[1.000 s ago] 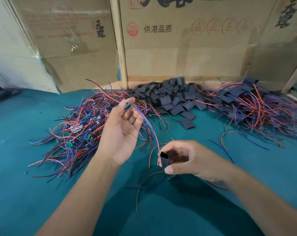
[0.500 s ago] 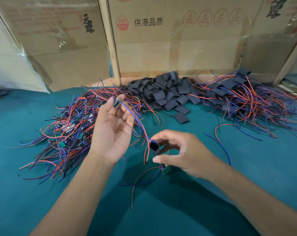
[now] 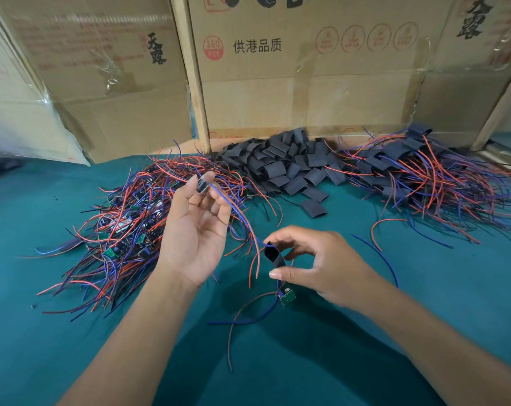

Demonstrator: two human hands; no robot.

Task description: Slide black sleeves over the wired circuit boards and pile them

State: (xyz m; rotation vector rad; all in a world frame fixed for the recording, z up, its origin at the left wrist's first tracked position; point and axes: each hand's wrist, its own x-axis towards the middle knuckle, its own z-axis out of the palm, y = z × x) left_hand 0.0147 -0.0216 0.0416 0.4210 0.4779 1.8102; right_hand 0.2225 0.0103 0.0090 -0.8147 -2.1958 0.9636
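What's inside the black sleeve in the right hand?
The black sleeve, pinched by the right hand, shows a dark open mouth with wires at its rim. Deeper inside is hidden.

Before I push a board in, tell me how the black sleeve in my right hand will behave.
The black sleeve probably squashes easily: its mouth gapes unevenly between the right hand's fingertips. It looks very light, like the flattened ones in the sleeve pile.

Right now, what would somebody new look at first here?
Probably the two hands in the middle: the left hand pinches a small part on wires, and the right hand holds a black sleeve. Behind lie tangled red and blue wires and a sleeve heap.
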